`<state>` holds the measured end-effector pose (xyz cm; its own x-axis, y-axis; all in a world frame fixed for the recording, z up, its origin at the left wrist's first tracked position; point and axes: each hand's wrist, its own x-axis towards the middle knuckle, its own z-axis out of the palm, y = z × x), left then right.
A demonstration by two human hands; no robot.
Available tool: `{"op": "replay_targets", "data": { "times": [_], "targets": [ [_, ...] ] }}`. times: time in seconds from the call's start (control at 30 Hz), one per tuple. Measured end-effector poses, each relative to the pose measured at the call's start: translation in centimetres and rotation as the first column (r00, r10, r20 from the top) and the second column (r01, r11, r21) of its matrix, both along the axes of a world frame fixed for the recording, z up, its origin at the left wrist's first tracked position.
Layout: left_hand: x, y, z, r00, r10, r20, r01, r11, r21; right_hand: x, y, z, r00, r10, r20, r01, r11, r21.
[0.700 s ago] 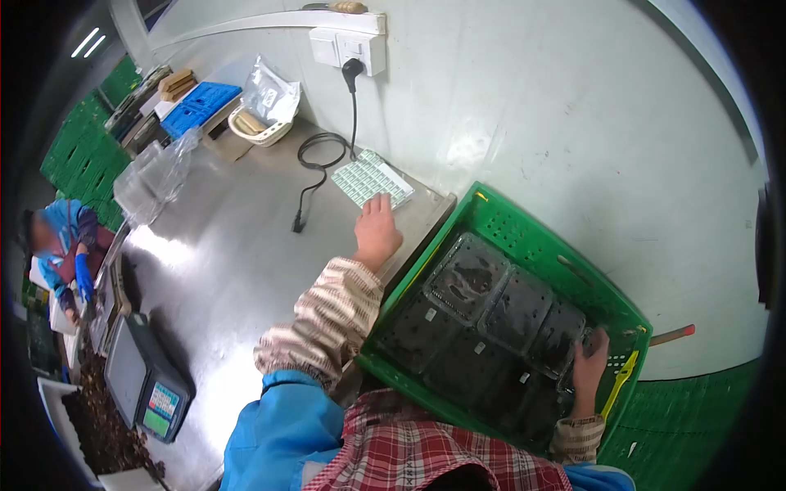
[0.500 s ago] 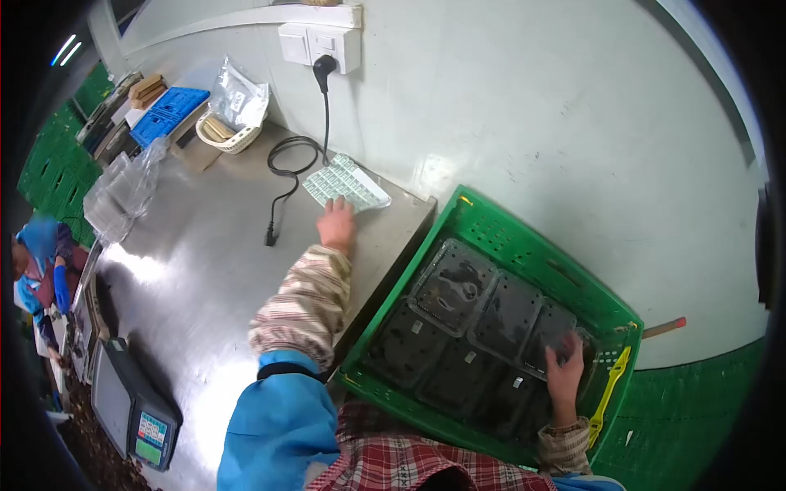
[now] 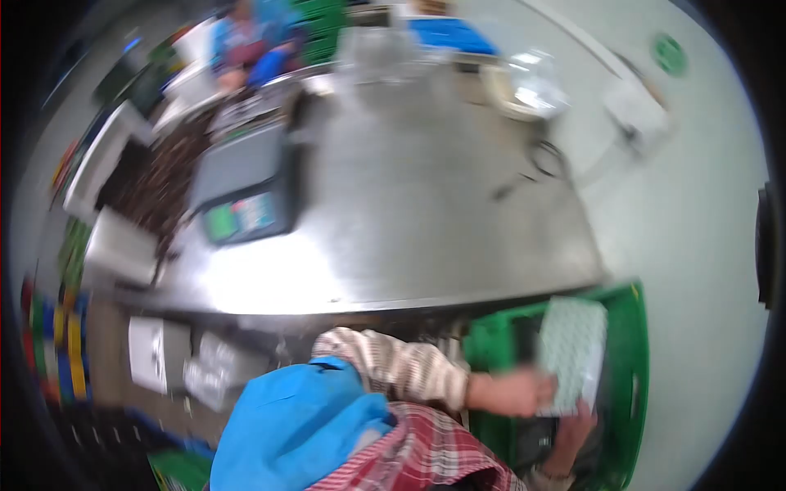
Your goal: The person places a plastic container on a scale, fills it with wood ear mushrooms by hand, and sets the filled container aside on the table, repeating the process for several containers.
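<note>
Label sheet (image 3: 572, 354) now off table (image 3: 426, 229), over crate (image 3: 629, 393), long axis approx. upright, in L hand (image 3: 514, 393) fingers; R hand (image 3: 573, 432) fingers unclear.

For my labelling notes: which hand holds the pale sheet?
The left hand, gripping the sheet at its lower left; the right hand is below it.

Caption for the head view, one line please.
Blurred view: left hand holds a sheet over the green crate, right hand beneath, beside a steel table.
</note>
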<state>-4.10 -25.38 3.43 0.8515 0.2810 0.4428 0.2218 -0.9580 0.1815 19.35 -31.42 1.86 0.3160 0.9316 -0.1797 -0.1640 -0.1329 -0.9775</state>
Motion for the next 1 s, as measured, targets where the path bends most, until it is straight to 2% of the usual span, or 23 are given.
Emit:
{"op": "replay_targets", "data": {
  "times": [0.03,0.07,0.1,0.13,0.17,0.23,0.27,0.3,0.33,0.37,0.4,0.43,0.47,0.5,0.53,0.6,0.67,0.73,0.8,0.9,0.93,1.0],
  "targets": [
    [-0.7,-1.4,-0.4,0.995,0.026,0.101,-0.020,0.998,-0.058,2.5,-0.9,-3.1,0.998,0.041,0.045,-0.038,0.997,-0.068],
    [-1.4,-2.9,-1.4,0.964,0.061,0.258,-0.042,0.996,-0.079,3.8,-1.2,-4.3,0.985,-0.025,-0.169,-0.004,0.986,-0.169],
    [-2.5,-3.6,-1.9,0.939,0.080,0.336,-0.046,0.993,-0.110,3.4,-0.7,-3.8,0.986,0.035,-0.165,-0.063,0.984,-0.167],
    [-4.0,-3.9,-2.2,0.909,0.079,0.409,-0.029,0.991,-0.128,2.1,-0.8,-2.9,0.996,0.033,-0.080,-0.051,0.969,-0.241],
    [-5.6,-4.1,-2.7,0.905,0.099,0.413,-0.056,0.992,-0.115,0.9,-1.4,-1.8,1.000,0.022,0.012,-0.018,0.952,-0.306],
    [-9.8,-5.7,-2.3,0.897,0.256,0.361,-0.184,0.957,-0.222,-1.0,-3.9,-0.7,0.982,-0.009,0.186,0.088,0.903,-0.421],
    [-11.7,-6.6,-2.7,0.897,0.256,0.360,-0.184,0.957,-0.223,7.3,-4.8,-8.5,0.579,0.250,0.776,-0.195,0.967,-0.166],
    [-13.6,-7.2,-3.2,0.903,0.345,0.257,-0.250,0.907,-0.338,9.4,-2.3,-8.3,0.544,0.149,0.826,-0.053,0.988,-0.143],
    [-15.3,-7.8,-3.3,0.911,0.385,0.146,-0.291,0.853,-0.434,9.7,-2.4,-7.1,0.492,0.031,0.870,0.123,0.987,-0.105],
    [-17.5,-8.6,-3.0,0.897,0.411,0.163,-0.320,0.857,-0.403,1.5,-2.5,-0.1,0.910,-0.180,0.373,0.145,0.982,0.122],
    [-19.8,-9.6,-2.7,0.879,0.436,0.194,-0.342,0.859,-0.381,3.3,-2.8,0.2,0.723,-0.400,0.563,0.381,0.911,0.159],
    [-21.6,-10.8,-2.7,0.859,0.491,0.144,-0.397,0.817,-0.419,-1.3,-2.9,4.9,0.510,-0.503,0.697,0.410,0.855,0.317],
    [-23.9,-11.9,-2.6,0.830,0.552,0.077,-0.467,0.764,-0.446,-0.7,-2.9,5.1,0.499,-0.541,0.677,0.394,0.838,0.379],
    [-26.3,-13.0,-2.6,0.808,0.584,0.076,-0.500,0.749,-0.434,-4.5,-2.3,6.8,0.401,-0.633,0.663,0.385,0.773,0.505],
    [-28.3,-14.2,-2.7,0.776,0.626,0.074,-0.543,0.723,-0.427,-6.7,-1.6,7.5,0.456,-0.634,0.625,0.338,0.773,0.537],
    [-31.7,-16.4,-4.1,0.747,0.663,0.054,-0.584,0.693,-0.423,-13.3,-0.1,7.9,0.461,-0.591,0.662,0.120,0.781,0.613],
    [-34.3,-18.3,-5.0,0.729,0.684,0.032,-0.611,0.670,-0.422,-18.7,0.9,6.9,0.477,-0.477,0.739,-0.066,0.818,0.571],
    [-36.2,-19.5,-5.6,0.719,0.695,0.010,-0.614,0.642,-0.459,-23.5,1.0,6.0,0.637,-0.286,0.716,-0.143,0.869,0.474],
    [-37.7,-19.8,-5.3,0.699,0.715,0.031,-0.620,0.627,-0.472,-26.2,1.4,3.5,0.852,-0.041,0.522,-0.153,0.934,0.323],
    [-38.8,-20.1,-5.6,0.663,0.747,0.051,-0.635,0.598,-0.489,-31.0,2.5,1.0,0.867,0.166,0.470,-0.303,0.924,0.233],
    [-38.9,-20.1,-5.8,0.657,0.752,0.049,-0.642,0.593,-0.486,-32.6,3.0,1.0,0.839,0.205,0.504,-0.321,0.934,0.154],
    [-39.4,-19.8,-5.6,0.653,0.756,0.042,-0.648,0.587,-0.486,-34.3,5.2,-0.6,0.833,0.270,0.482,-0.381,0.913,0.147]
  ]
}}
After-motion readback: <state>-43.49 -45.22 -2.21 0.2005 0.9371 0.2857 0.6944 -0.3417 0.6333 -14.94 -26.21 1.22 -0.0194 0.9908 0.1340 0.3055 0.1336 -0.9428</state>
